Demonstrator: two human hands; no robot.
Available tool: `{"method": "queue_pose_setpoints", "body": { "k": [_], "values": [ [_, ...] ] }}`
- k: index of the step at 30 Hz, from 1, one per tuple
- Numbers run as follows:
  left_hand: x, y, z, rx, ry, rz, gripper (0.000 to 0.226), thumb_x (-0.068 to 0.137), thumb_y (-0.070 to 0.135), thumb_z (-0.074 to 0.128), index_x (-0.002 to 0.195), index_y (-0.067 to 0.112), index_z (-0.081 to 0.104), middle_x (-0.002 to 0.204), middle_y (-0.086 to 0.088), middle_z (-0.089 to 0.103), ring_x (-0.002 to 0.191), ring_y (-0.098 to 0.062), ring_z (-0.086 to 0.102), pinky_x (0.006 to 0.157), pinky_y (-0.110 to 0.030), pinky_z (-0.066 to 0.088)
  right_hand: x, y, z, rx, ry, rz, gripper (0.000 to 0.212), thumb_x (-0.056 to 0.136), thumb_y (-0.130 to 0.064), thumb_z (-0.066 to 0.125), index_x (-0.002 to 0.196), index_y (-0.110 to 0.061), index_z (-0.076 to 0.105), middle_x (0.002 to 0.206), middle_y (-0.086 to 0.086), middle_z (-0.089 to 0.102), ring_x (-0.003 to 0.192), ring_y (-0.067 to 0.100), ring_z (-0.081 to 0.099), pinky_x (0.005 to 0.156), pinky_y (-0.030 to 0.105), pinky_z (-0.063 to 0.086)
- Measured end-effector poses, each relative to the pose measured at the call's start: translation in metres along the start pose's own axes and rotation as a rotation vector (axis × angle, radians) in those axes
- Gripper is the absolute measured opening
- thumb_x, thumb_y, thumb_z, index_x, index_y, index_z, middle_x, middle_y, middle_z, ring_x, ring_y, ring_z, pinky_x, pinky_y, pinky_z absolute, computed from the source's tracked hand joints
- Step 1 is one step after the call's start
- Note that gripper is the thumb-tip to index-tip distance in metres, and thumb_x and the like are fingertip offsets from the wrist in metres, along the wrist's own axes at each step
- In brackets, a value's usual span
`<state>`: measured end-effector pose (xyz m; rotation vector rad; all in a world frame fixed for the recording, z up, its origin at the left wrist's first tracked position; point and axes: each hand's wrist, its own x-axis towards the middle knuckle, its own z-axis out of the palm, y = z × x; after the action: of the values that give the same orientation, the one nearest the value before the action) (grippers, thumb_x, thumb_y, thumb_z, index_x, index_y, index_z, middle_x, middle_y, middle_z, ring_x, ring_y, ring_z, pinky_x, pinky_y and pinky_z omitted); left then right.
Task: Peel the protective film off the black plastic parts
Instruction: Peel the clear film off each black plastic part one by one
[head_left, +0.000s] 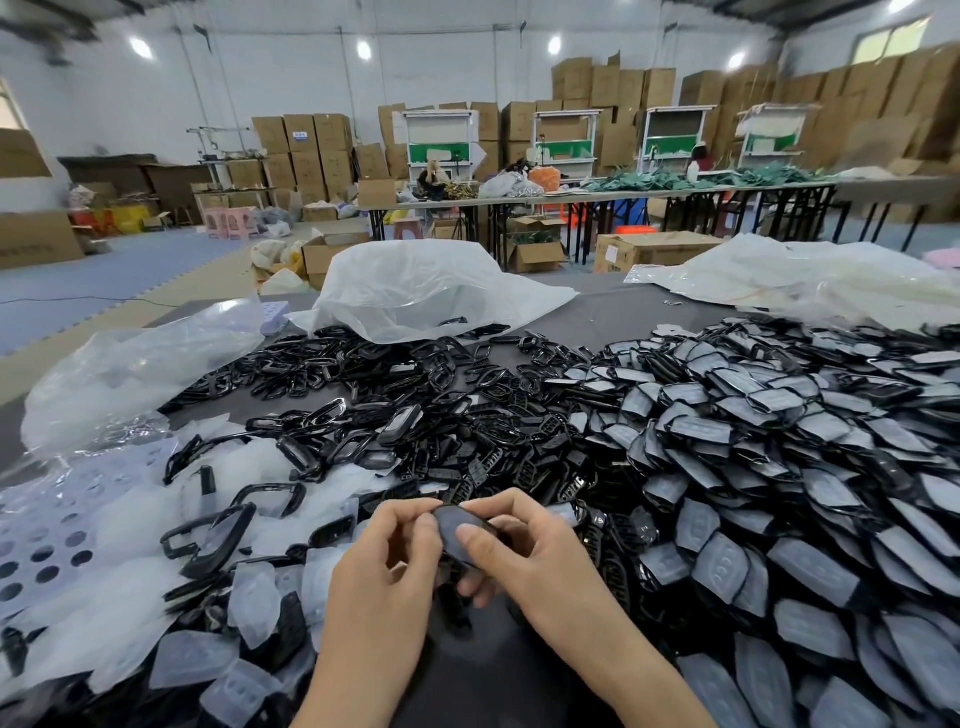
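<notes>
Left hand (402, 540) and right hand (524, 551) are recorded as bare. Forearms (363, 660) are uncovered to the lower frame edge. Fingernails (470, 530) are noted short and plain.

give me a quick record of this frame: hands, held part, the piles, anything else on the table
left hand: pinches the upper edge of the black part
right hand: holds the same part, thumb on its face
film on held part: cannot tell
right pile: film-covered parts, many
centre pile: bare black parts
left side: loose peeled films
far edge: clear plastic bag, lying open
</notes>
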<state>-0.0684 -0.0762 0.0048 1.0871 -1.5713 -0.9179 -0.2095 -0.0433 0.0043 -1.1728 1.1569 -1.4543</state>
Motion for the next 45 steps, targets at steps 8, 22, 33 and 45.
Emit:
{"method": "queue_pose_setpoints", "body": {
  "k": [8, 22, 33, 45],
  "values": [
    [0.0, 0.002, 0.0, -0.139, -0.022, -0.018, 0.02, 0.101, 0.016, 0.049, 0.111, 0.027, 0.062, 0.076, 0.002, 0.068, 0.056, -0.011, 0.06, 0.048, -0.019, 0.047, 0.006, -0.009, -0.031, -0.103, 0.312, -0.149, 0.03, 0.097, -0.021, 0.063, 0.126, -0.029, 0.058, 0.089, 0.005, 0.077, 0.07, 0.017, 0.073, 0.063, 0.022, 0.057],
    [0.005, -0.015, -0.012, 0.445, 0.074, 0.216, 0.022, 0.094, 0.024, 0.053, 0.108, 0.042, 0.056, 0.092, 0.022, 0.065, 0.086, -0.005, 0.06, 0.077, -0.03, 0.048, 0.0, 0.008, -0.013, -0.604, 0.351, -0.283, 0.046, 0.101, -0.033, 0.053, 0.143, -0.048, 0.04, 0.098, -0.016, 0.073, 0.081, -0.006, 0.065, 0.073, 0.007, 0.049],
    [0.039, -0.031, -0.011, 0.931, -0.019, 0.244, 0.036, 0.099, 0.032, 0.049, 0.134, 0.021, 0.055, 0.129, 0.003, 0.059, 0.118, -0.023, 0.053, 0.097, -0.037, 0.043, -0.002, 0.025, 0.0, -1.114, 0.056, -0.237, 0.04, 0.105, -0.039, 0.036, 0.145, -0.04, 0.041, 0.138, -0.023, 0.047, 0.126, 0.0, 0.038, 0.11, 0.02, 0.028],
    [0.092, -0.038, -0.021, 0.871, -0.226, 0.142, 0.017, 0.1, 0.029, 0.05, 0.105, 0.022, 0.064, 0.1, 0.004, 0.065, 0.097, -0.016, 0.06, 0.084, -0.035, 0.05, -0.003, 0.023, 0.0, -1.071, 0.06, -0.247, 0.038, 0.106, -0.035, 0.036, 0.143, -0.041, 0.043, 0.134, -0.026, 0.048, 0.122, -0.004, 0.037, 0.106, 0.015, 0.025]
  ]
}}
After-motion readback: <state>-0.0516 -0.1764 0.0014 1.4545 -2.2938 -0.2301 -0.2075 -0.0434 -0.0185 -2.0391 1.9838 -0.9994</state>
